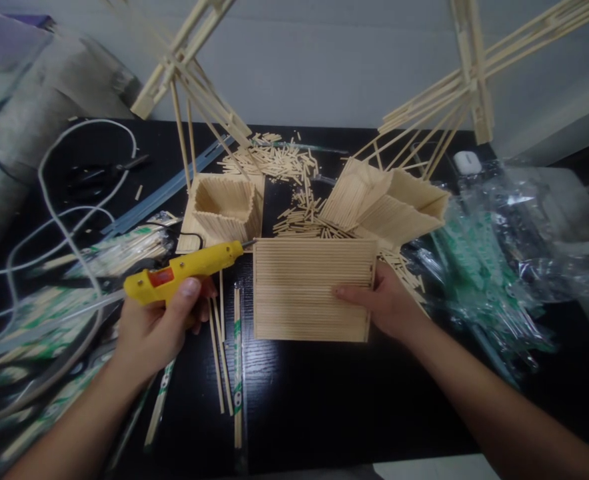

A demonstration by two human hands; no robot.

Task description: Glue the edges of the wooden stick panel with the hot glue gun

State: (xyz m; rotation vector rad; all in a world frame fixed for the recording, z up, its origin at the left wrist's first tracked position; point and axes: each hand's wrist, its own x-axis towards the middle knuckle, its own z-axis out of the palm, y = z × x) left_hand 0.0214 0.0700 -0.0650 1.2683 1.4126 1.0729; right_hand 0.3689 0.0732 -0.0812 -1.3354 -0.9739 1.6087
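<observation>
My left hand [167, 327] is wrapped around a yellow hot glue gun [189, 263], with a glue stick running out of its rear. The gun's nozzle points right, at the upper left corner of a flat panel [309, 287] made of thin wooden sticks laid side by side. Whether the tip touches the panel I cannot tell. My right hand [392, 303] grips this panel by its right edge, thumb on the front face and the other fingers hidden behind. Behind the panel stand two stick-built windmill models, with a boxy base [224, 207] at left and a tilted base [389, 200] at right.
Short cut sticks [274, 160] lie heaped at the back. Packaged chopsticks [238, 373] and white cable [69, 233] spread over the left side. Clear and green plastic wrappers [489, 247] pile up at right, near a small white case [467, 163]. Windmill blades [469, 73] rise overhead.
</observation>
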